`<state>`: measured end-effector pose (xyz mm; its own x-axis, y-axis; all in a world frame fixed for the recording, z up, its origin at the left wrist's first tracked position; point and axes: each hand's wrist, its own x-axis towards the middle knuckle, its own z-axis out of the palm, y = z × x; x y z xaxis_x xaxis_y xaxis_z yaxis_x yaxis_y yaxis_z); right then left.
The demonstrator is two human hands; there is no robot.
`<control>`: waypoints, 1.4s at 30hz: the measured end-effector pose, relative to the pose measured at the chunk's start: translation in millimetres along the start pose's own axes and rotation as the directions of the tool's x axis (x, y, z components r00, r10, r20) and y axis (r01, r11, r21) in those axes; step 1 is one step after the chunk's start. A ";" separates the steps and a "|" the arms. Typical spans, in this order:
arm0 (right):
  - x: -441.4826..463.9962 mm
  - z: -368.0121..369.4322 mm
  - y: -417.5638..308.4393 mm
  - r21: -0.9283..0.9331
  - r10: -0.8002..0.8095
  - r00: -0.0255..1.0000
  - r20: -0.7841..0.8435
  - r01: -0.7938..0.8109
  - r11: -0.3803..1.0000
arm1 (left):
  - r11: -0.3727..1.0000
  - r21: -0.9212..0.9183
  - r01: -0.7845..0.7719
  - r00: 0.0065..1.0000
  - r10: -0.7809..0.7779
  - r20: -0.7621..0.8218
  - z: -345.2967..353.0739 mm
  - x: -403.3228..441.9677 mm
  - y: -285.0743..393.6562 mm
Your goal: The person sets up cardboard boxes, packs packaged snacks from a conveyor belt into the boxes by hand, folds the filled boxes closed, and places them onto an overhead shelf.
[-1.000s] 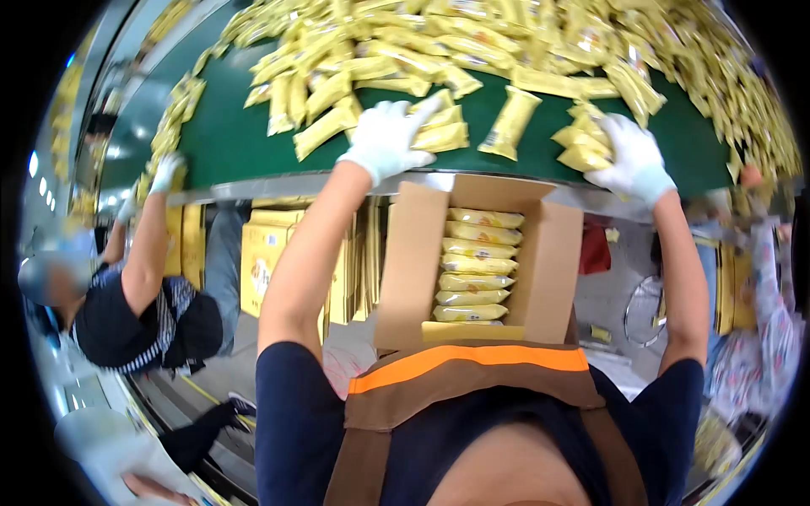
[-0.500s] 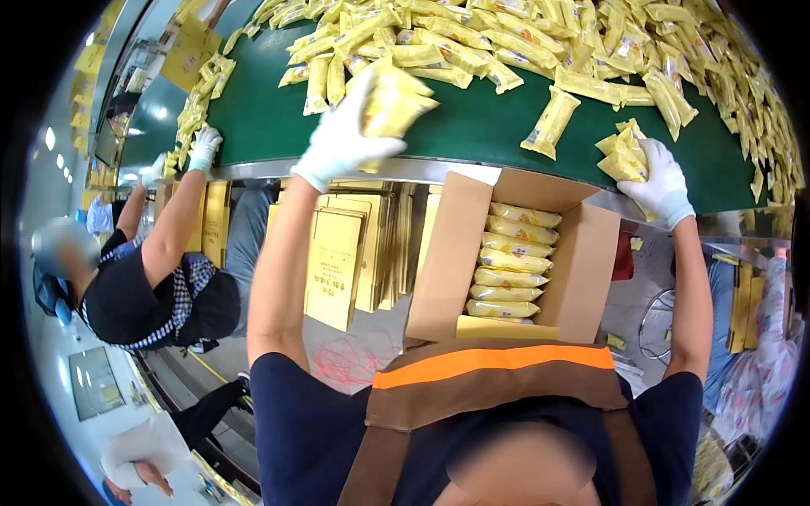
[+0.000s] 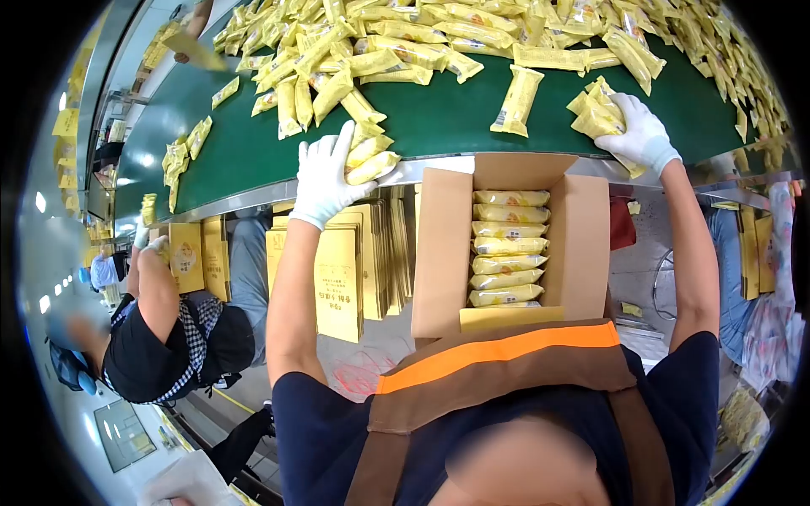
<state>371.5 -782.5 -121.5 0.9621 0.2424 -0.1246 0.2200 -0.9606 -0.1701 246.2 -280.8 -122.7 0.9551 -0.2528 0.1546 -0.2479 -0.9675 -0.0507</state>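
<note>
My left hand, in a white glove, is at the near edge of the green conveyor belt. It is closed on a small stack of yellow wrapped packets, which stick out to its right. Further right, my right hand, also gloved, grips a bunch of yellow packets just above the belt edge. Between my arms stands an open cardboard box with a row of yellow packets inside. A single packet lies on the belt near the right hand.
A large heap of yellow packets covers the far side of the belt. Flat folded cartons stand below the belt to the left of the box. A co-worker works at the belt on the left, and another person's hand reaches in across it.
My left hand has come down and slightly left with its packets, to the belt edge. The right hand has shifted slightly left and up. The co-worker's hands have drawn back from the belt.
</note>
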 end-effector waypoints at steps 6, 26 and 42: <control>-1.5 0.9 -0.7 -0.035 -0.001 1.000 0.014 0.001 0.999 | 0.991 -0.120 0.055 0.991 -0.040 0.125 -3.6 0.6 -9.8; 8.7 5.7 7.6 -0.063 0.060 0.998 -0.034 -0.062 0.996 | 0.949 -0.043 0.312 0.907 -0.284 0.311 7.1 39.5 20.6; -97.5 1.1 -178.1 0.280 -0.617 0.488 0.617 0.597 0.752 | 0.188 -0.949 0.254 0.801 0.509 0.315 -53.3 50.9 147.1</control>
<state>238.3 -634.9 -80.2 0.2349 0.7954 -0.5587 0.6946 -0.5394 -0.4760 249.7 -436.5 -69.7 0.6903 -0.6915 -0.2128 0.0416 -0.2558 0.9658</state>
